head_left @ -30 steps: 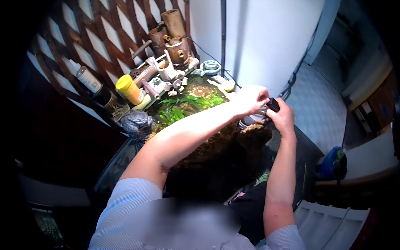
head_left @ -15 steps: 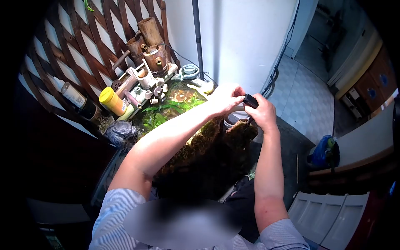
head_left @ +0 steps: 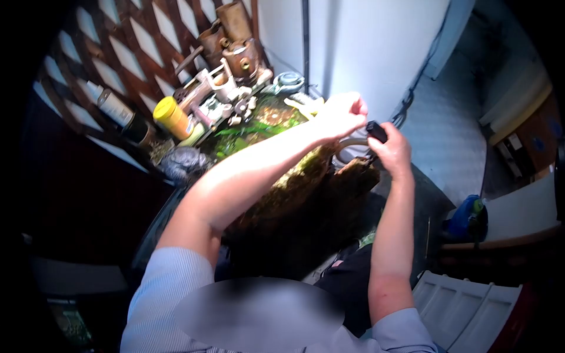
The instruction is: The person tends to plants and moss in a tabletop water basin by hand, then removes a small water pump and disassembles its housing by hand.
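Observation:
My right hand [head_left: 394, 154] is closed around a small black block-like object [head_left: 376, 132], whose exact kind I cannot make out. Just left of it, my left hand [head_left: 348, 117] has its fingers curled together, close to the black object's end. Whatever those fingers pinch, if anything, is hidden. Below both hands is a pale round container [head_left: 348, 152], partly covered by a rough brown piece of wood or bark [head_left: 359, 170]. Mossy growth [head_left: 300, 176] and green water plants [head_left: 253, 134] lie under and beyond my left forearm.
A yellow-lidded bottle [head_left: 173, 117], bamboo cups [head_left: 241, 59] and a dark grey figurine [head_left: 183, 163] stand at the left. A dark upright pole [head_left: 306, 47] rises behind. A blue bag [head_left: 468, 217] sits on the right, and a white ridged panel [head_left: 465, 312] is at lower right.
The whole view has shifted, and the scene sits further right. My left fingers, earlier touching the end of the black object, are now slightly apart from it. My right hand still grips it.

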Demonstrator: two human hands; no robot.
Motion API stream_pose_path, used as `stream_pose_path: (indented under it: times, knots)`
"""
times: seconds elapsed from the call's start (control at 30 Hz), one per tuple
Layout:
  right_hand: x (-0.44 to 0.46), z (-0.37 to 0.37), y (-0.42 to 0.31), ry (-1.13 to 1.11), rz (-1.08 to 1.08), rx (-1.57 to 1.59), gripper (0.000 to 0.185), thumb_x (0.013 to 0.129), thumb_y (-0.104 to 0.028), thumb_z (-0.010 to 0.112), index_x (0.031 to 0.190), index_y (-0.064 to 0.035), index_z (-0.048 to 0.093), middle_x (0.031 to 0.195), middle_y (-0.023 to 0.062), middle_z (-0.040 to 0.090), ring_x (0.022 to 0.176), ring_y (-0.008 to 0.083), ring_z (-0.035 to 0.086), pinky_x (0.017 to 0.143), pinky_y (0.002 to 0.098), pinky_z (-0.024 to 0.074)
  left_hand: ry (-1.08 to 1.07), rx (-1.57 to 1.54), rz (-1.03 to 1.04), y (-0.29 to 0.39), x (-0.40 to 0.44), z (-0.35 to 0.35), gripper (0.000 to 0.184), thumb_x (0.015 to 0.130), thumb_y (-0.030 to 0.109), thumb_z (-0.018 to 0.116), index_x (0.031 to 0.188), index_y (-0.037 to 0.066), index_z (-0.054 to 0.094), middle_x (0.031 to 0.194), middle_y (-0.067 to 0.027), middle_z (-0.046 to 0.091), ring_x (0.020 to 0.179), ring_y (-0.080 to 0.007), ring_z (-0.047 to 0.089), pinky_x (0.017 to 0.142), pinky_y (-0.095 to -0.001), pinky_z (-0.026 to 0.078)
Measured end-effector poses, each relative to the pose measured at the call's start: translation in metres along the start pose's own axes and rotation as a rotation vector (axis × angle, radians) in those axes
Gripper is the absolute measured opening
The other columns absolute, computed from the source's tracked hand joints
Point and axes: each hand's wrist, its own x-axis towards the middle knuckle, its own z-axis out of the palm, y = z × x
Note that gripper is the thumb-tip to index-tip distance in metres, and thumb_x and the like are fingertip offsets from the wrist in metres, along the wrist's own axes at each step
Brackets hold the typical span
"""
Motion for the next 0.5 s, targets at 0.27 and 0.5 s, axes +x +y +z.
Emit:
stream_pose_path:
  times: [0.27, 0.5]
  knots:
    - [0.001, -0.002, 0.006, 0.015, 0.035, 0.03, 0.032, 0.069, -0.029, 0.07, 0.092, -0.0081, 0.064, 0.079, 0.0117, 0.066, 0.076, 0.0276, 0.065, 0.068, 0.0356, 0.0484, -0.138, 0.238, -0.298, -0.014, -0.012, -0.109, 0.018, 0.082, 0.024, 0.062, 0.079, 0.006, 0.061, 0.074, -0.0027, 0.061, 0.063, -0.0075, 0.056, 0.06, -0.0229, 0.047]
    - [0.003, 0.005, 0.003, 0.014, 0.021, 0.042, 0.029, 0.07, -0.027, 0.069, 0.091, -0.0086, 0.065, 0.078, 0.0095, 0.068, 0.075, 0.0244, 0.066, 0.068, 0.034, 0.0488, -0.271, 0.766, -0.359, -0.049, -0.035, -0.133, 0.021, 0.074, 0.018, 0.063, 0.09, 0.005, 0.064, 0.086, -0.0097, 0.067, 0.081, -0.0218, 0.064, 0.072, -0.0336, 0.05]
